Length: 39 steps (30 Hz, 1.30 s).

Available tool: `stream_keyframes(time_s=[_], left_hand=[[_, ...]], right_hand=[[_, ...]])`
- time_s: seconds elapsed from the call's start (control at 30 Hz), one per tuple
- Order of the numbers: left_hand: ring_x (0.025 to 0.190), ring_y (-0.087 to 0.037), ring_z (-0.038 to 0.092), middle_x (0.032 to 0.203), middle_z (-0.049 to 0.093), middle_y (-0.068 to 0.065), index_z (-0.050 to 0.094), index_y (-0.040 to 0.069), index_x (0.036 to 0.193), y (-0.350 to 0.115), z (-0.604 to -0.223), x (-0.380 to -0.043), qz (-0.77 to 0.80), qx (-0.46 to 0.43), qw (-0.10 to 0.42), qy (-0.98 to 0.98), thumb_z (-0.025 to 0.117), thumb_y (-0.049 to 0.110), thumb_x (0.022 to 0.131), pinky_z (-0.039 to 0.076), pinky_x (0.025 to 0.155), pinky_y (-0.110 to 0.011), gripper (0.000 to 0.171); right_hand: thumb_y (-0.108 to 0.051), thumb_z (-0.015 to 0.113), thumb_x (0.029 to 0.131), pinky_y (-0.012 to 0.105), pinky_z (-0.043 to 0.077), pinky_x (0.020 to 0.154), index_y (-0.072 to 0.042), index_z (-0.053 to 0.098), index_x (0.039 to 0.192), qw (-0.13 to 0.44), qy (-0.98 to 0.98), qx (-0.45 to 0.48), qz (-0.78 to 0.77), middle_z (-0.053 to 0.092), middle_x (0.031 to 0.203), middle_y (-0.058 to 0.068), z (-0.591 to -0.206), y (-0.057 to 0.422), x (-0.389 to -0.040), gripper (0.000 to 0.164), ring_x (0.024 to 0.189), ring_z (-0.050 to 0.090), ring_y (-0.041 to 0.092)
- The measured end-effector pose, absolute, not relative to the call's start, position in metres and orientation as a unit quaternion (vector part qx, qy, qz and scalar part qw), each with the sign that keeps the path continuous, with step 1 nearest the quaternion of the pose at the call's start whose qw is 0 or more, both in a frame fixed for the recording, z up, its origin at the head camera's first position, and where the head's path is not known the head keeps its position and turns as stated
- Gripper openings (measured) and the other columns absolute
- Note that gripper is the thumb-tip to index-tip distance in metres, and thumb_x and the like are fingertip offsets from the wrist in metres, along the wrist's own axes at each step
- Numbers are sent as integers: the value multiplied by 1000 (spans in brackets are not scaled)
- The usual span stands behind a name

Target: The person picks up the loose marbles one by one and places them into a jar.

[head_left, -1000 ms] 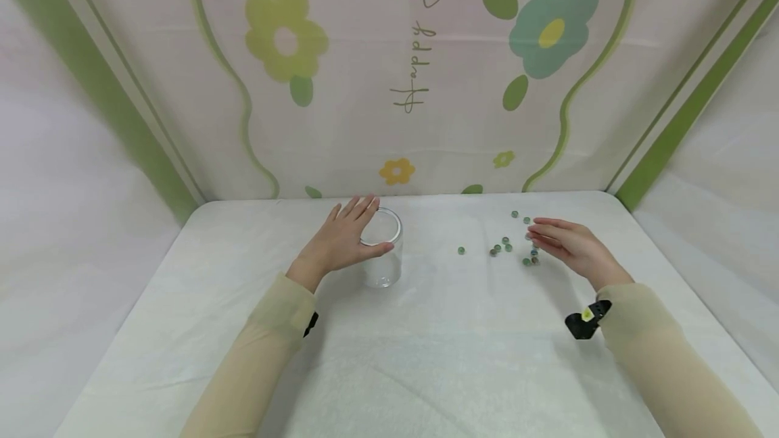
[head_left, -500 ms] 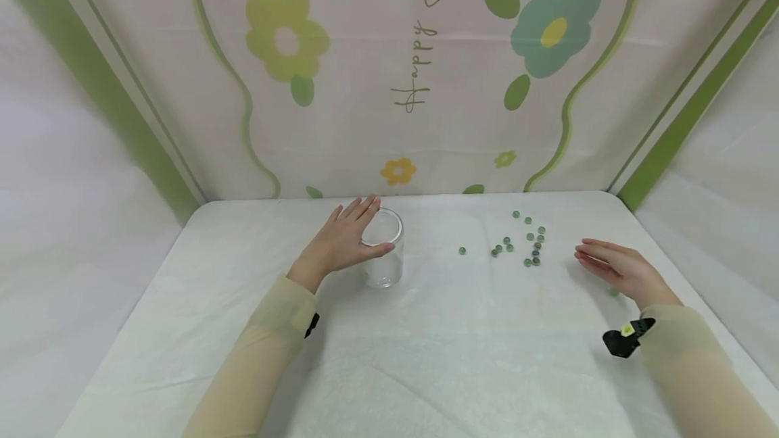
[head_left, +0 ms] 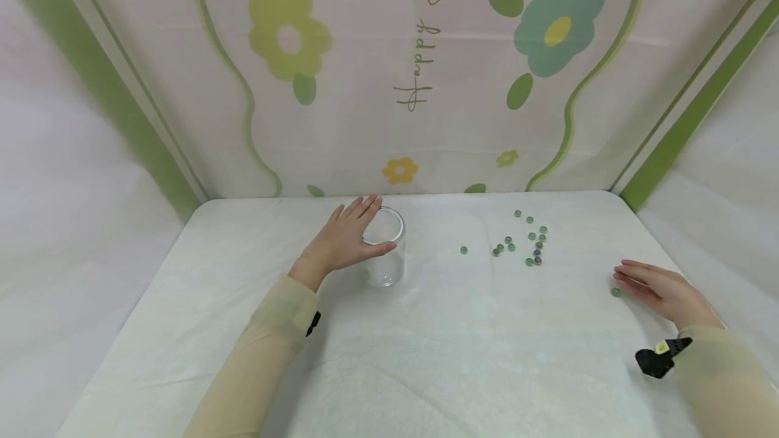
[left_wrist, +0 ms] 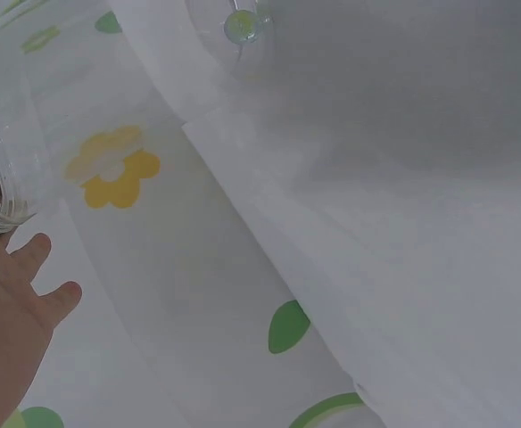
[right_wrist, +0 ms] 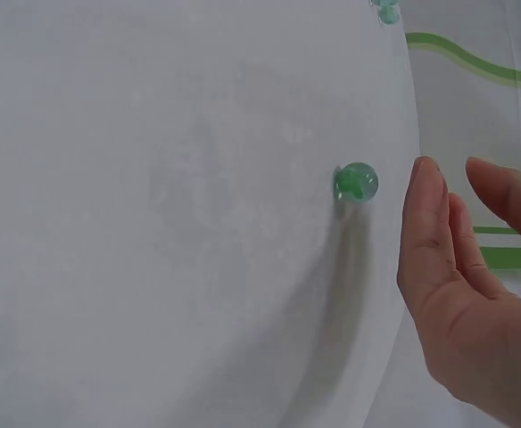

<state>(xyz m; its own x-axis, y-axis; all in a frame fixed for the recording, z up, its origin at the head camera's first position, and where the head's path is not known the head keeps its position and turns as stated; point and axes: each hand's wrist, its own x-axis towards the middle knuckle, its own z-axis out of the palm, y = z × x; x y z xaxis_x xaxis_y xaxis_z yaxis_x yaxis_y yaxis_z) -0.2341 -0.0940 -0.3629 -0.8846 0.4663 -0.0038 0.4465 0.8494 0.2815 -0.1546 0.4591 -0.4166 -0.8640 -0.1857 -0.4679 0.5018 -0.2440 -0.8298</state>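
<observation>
A clear glass jar (head_left: 389, 265) stands upright on the table, left of the middle. My left hand (head_left: 341, 238) holds it by the rim, thumb at the near side and fingers at the far side. In the left wrist view, a green marble (left_wrist: 241, 27) shows through the jar's bottom. At the right, my right hand (head_left: 666, 293) hovers with nothing in its grasp, fingers extended and thumb apart. A lone green marble (right_wrist: 357, 182) lies just beside its fingertips, not touching them in the right wrist view.
Several marbles, mostly green, lie scattered between the hands, among them a brownish marble (head_left: 496, 253) and a single green marble (head_left: 464, 250) nearest the jar. A white cloth covers the table (head_left: 426, 357). Behind rises a flower-printed curtain (head_left: 359, 120).
My right hand has moved right and toward me, away from the scattered marbles to the lone marble. My left hand and the jar have stayed in place.
</observation>
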Motion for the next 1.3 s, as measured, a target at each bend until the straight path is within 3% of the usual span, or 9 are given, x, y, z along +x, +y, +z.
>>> stream_keyframes(time_s=[0.1,0.13,0.47,0.87,1.1,1.3], left_hand=[[151,-25,10,162,13,1,11,19,155,-94,-363,-234,137,238,36,961,45,68,88,9,122,-53,90],[151,-25,10,162,13,0,11,19,155,-94,-363,-234,137,238,36,961,45,68,88,9,122,-52,90],[151,-24,10,163,12,1,11,18,155,-94,-362,-234,139,237,39,961,46,68,88,8,123,-51,91],[151,-25,10,162,12,1,11,18,155,-94,-362,-233,146,236,36,960,47,68,87,8,122,-52,91],[151,-24,11,163,12,2,11,18,155,-94,-362,-233,146,236,35,960,47,68,87,8,123,-52,91],[151,-24,11,162,13,2,12,18,155,-94,-362,-232,148,237,34,960,47,68,87,8,122,-52,92]], right_hand=[[-8,44,101,17,54,85,-22,74,99,217,578,146,-773,70,100,-12,-418,463,-151,33,93,67,-2],[-2,44,99,21,56,84,-19,75,90,215,530,162,-804,72,93,-7,-420,464,-151,37,90,70,6],[2,55,93,23,58,79,-16,74,80,217,528,210,-794,73,85,-2,-435,474,-154,30,82,71,10],[-5,70,85,22,58,77,-26,72,77,226,589,224,-743,70,81,-10,-436,472,-154,22,78,69,5],[-12,64,91,19,57,76,-34,68,79,245,653,209,-685,67,82,-19,-434,471,-157,26,79,66,-3],[-10,66,90,18,56,76,-35,68,81,248,676,195,-666,67,84,-21,-437,470,-158,26,80,66,-5]])
